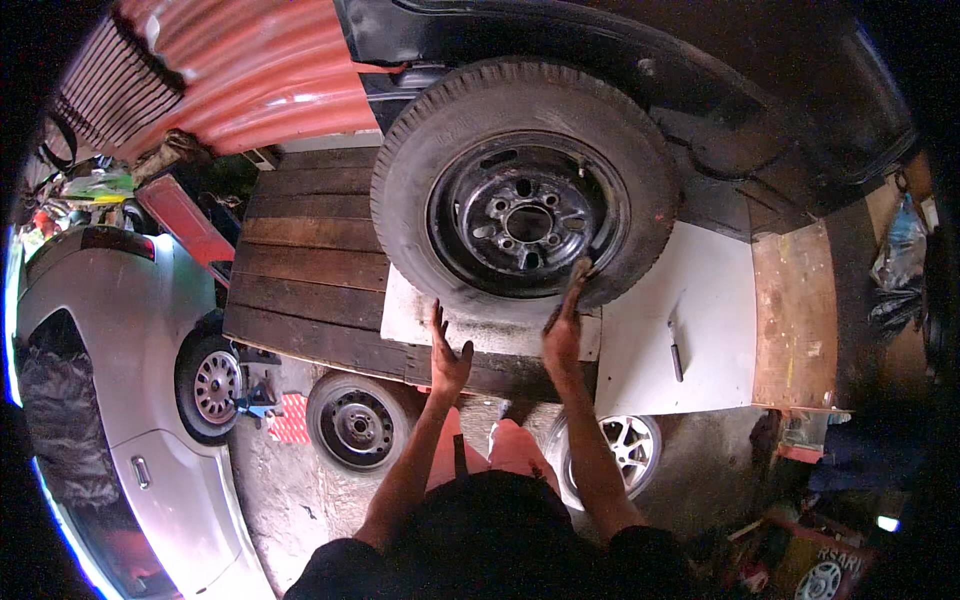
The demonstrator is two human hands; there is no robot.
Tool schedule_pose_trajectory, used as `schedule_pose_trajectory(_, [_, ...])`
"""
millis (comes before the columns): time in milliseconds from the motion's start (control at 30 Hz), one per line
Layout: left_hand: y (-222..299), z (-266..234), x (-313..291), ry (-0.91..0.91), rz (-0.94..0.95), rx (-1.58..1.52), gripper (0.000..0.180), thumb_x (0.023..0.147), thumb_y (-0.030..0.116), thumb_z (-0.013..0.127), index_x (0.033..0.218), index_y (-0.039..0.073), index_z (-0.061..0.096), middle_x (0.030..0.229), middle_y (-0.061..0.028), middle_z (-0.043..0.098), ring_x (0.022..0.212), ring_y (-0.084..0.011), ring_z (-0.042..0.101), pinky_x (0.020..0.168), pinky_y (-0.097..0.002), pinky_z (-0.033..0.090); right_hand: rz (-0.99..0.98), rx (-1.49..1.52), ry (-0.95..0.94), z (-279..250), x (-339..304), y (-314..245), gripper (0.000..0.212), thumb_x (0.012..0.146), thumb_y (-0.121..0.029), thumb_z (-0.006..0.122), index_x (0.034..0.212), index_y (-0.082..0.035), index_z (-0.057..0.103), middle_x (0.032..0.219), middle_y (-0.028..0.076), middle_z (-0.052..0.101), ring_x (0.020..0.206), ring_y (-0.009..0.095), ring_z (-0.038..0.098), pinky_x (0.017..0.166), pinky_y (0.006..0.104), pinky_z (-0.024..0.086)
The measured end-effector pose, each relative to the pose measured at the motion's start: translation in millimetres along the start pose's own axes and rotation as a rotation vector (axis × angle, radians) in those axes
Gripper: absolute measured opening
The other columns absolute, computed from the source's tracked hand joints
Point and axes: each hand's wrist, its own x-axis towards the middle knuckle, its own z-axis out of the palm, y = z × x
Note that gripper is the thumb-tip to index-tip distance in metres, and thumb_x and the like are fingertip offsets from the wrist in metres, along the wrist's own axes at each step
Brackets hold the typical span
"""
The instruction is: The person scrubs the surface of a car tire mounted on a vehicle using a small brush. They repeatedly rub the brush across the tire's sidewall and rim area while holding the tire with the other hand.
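A car wheel (527, 222) with a worn black tyre (405, 165) and a black steel rim lies face up on the workbench. My left hand (450, 360) hovers at the near side of the tyre, open, fingers apart and pointing up, holding nothing. Stretched out at the wheel's near right edge, my right hand (563, 325) has its fingers over the tyre sidewall by the rim; whether they touch it I cannot tell. Under the wheel's near side shows a smudged white board (430, 325). To the right, a thin tool with a dark handle (677, 360) rests on a white panel (715, 310).
The bench top is dark wooden planks (300, 235). Below its near edge stand a steel-rimmed wheel (358, 425) and an alloy wheel (628, 450). A silver car (140, 350) fills the left side, near a blue jack (260, 405). Black body panels (740, 110) lie behind.
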Motion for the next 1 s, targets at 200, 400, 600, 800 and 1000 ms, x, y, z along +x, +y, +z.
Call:
schedule_pose_trajectory(200, [6, 27, -54, 0.051, -0.126, -0.012, 0.094, 0.076, -0.014, 0.058, 0.156, 0.008, 0.015, 0.159, -0.0172, 0.023, 0.147, -0.0348, 0.026, 0.116, -0.0468, 0.032, 0.193, 0.118, -0.245, -14, 4, -12, 0.066, 0.098, -0.010, 0.050, 0.156, -0.013, 0.019, 0.089, 0.029, 0.066, 0.081, 0.046, 0.066, 0.066, 0.0519, 0.050])
schedule_pose_trajectory(400, [25, 60, -76, 0.029, -0.163, 0.033, 0.091, 0.078, -0.010, 0.059, 0.156, 0.007, 0.015, 0.158, -0.0167, 0.026, 0.147, -0.0340, 0.027, 0.113, -0.0461, 0.037, 0.135, 0.093, -0.256, -68, 60, -26, 0.079, 0.091, 0.002, 0.052, 0.158, -0.015, 0.014, 0.087, 0.028, 0.064, 0.078, 0.041, 0.066, 0.065, 0.0458, 0.051])
schedule_pose_trajectory(600, [7, 67, -68, 0.066, 0.006, 0.101, 0.085, 0.078, -0.011, 0.060, 0.153, 0.003, 0.023, 0.157, -0.0173, 0.031, 0.144, -0.0325, 0.033, 0.111, -0.0449, 0.039, 0.041, 0.243, -0.344, -20, -3, -10, 0.074, 0.093, -0.005, 0.054, 0.157, -0.010, 0.017, 0.077, 0.031, 0.063, 0.071, 0.047, 0.064, 0.062, 0.0511, 0.050])
schedule_pose_trajectory(800, [30, 60, -60, 0.078, -0.116, 0.097, 0.079, 0.081, -0.010, 0.060, 0.151, 0.003, 0.027, 0.154, -0.0180, 0.035, 0.141, -0.0328, 0.037, 0.112, -0.0448, 0.039, 0.073, 0.227, -0.089, -56, 43, -8, 0.077, 0.092, 0.003, 0.052, 0.158, -0.014, 0.017, 0.107, 0.030, 0.066, 0.091, 0.045, 0.066, 0.074, 0.0474, 0.052])
schedule_pose_trajectory(1000, [44, 67, -64, 0.097, -0.349, -0.020, 0.078, 0.083, -0.007, 0.061, 0.152, 0.010, 0.028, 0.153, -0.0156, 0.036, 0.135, -0.0355, 0.043, 0.108, -0.0448, 0.041, -0.088, 0.283, -0.035, -8, 22, 8, 0.077, 0.092, 0.004, 0.052, 0.155, 0.001, 0.009, 0.114, 0.035, 0.060, 0.098, 0.049, 0.062, 0.079, 0.0503, 0.051])
